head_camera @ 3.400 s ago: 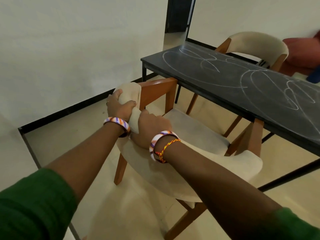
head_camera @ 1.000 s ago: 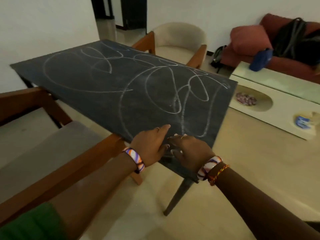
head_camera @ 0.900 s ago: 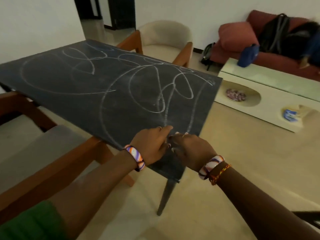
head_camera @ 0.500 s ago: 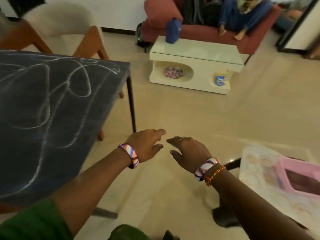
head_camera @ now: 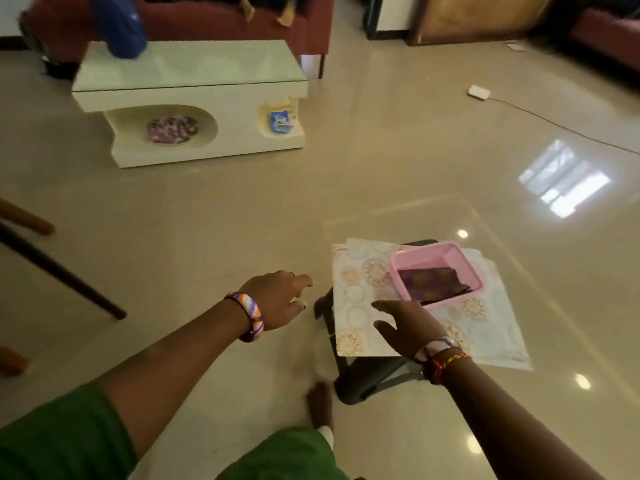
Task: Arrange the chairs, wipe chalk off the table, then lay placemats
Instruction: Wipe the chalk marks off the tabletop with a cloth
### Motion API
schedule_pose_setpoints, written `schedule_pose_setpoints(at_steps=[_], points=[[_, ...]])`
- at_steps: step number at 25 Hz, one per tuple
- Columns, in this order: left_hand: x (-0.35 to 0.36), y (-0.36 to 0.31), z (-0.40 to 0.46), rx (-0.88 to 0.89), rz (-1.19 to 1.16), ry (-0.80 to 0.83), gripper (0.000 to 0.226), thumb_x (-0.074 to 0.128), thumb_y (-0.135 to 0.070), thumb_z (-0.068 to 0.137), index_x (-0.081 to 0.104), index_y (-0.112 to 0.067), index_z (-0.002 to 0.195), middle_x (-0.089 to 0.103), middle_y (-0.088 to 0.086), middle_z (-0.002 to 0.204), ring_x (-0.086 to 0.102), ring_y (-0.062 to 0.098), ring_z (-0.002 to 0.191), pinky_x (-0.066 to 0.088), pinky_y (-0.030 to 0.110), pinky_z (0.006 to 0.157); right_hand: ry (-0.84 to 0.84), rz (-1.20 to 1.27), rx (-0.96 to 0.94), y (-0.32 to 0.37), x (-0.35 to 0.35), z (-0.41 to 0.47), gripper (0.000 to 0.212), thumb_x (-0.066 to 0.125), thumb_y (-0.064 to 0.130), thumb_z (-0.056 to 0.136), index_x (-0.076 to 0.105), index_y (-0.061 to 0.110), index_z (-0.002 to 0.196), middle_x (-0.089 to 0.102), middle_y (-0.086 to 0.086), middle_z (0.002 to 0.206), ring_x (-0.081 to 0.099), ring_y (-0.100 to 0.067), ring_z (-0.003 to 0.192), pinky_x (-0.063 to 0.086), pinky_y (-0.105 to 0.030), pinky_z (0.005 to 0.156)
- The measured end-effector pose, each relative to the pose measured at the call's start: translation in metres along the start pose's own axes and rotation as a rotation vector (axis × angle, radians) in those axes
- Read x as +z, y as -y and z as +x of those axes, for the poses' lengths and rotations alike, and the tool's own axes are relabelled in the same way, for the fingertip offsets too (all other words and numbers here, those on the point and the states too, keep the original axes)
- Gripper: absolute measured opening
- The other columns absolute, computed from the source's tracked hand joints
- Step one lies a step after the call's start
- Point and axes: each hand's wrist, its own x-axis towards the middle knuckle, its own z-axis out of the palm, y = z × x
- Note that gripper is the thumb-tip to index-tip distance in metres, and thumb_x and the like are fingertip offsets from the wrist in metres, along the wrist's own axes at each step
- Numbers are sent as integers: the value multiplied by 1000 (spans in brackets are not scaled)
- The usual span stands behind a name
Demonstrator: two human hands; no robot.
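A stack of pale patterned placemats (head_camera: pixel 360 306) lies on a low black stool (head_camera: pixel 367 379) at lower right. On the mats stands a pink plastic tub (head_camera: pixel 434 252) with a dark purple cloth (head_camera: pixel 429 284) inside. My right hand (head_camera: pixel 408 327) hovers over the mats just in front of the tub, fingers spread, holding nothing. My left hand (head_camera: pixel 280 299) hangs in the air left of the stool, fingers loose and empty. Only one black leg of the chalk table (head_camera: pixel 59 271) shows at the left edge.
A white coffee table (head_camera: pixel 187 77) stands ahead on the left with a blue bag (head_camera: pixel 119 22) on top. A red sofa (head_camera: pixel 242 15) runs behind it. A white adapter and cable (head_camera: pixel 479 91) lie on the glossy floor at right. My foot (head_camera: pixel 318 403) is beside the stool.
I have left the chair and the table's corner and turned right. The table has slid out of view to the left; the stool with mats and tub is now under my right hand.
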Motion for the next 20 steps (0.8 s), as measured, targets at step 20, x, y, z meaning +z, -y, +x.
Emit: schedule_pose_setpoints(at_steps=[20], points=[[72,-132,219,-81,-215,641,54,42,-36,97,30,-12,144,31,9,149,34,25,134,31,32,108,213,145,181,-230,-34,169,37,57,10,89,53,14,126,58,-8,123,55,-23,107,46,-27,84]])
